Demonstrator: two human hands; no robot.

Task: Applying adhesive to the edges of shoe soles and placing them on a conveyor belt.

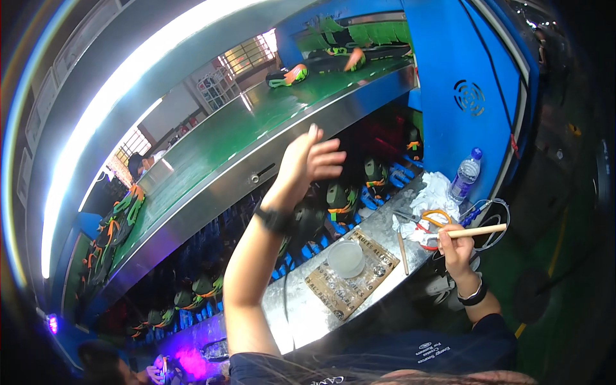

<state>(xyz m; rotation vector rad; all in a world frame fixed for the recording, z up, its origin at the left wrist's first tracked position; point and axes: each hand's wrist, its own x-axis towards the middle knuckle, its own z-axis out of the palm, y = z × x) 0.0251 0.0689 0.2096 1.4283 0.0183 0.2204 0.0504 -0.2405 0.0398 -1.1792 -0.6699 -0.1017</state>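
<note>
My left hand (311, 157) is raised in front of the metal edge of the upper green conveyor belt (212, 138), its fingers stretched and holding nothing. In my right hand (457, 253) is a light wooden stick (478, 231), gripped near one end and pointing right; whether that end carries a brush is hidden. Left of this hand, a translucent round cup (346, 258) stands on a printed piece of brown cardboard (324, 292). A thin brown stick (402, 253) lies beside the cardboard. Close to my right fingers is an orange loop handle (437, 215).
White crumpled cloths (435, 192) and a clear bottle with a purple cap (467, 172) sit against the blue panel (462, 51). Dark shoes (340, 197) ride on blue holders below the belt; other shoes (289, 76) lie on it. Another person's hand (154, 372) shows at lower left.
</note>
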